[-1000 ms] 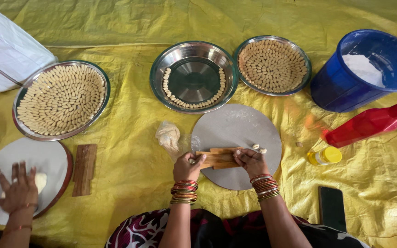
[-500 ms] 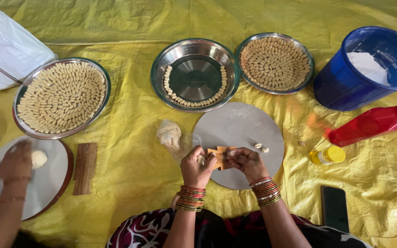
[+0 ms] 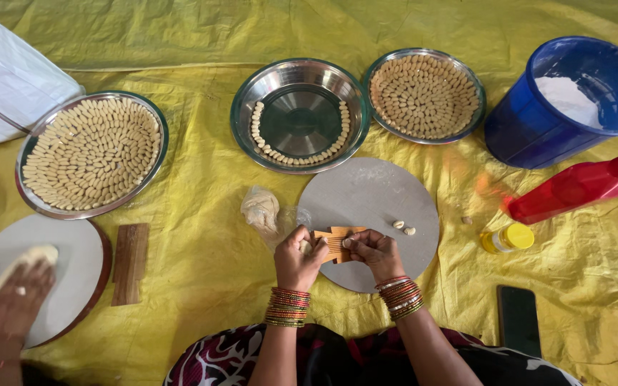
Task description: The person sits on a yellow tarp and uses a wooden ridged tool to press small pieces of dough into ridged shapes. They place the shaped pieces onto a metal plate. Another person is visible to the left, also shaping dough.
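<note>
Shaping step in hand: the person worked dough against a small ridged wooden comb [image 3: 334, 241], held over the 8 o'clock edge of the round grey board [image 3: 377, 207]. Left hand [image 3: 298, 259] was curled, gripping the comb's left end with a dough bit at the thumb; right hand [image 3: 372, 250] was pinched closed on the right end, pressing. Two shaped pieces [image 3: 403, 227] lay on the board at 3 o'clock of the comb. Judged next: roll the piece off cleanly, with light, even pressure.
</note>
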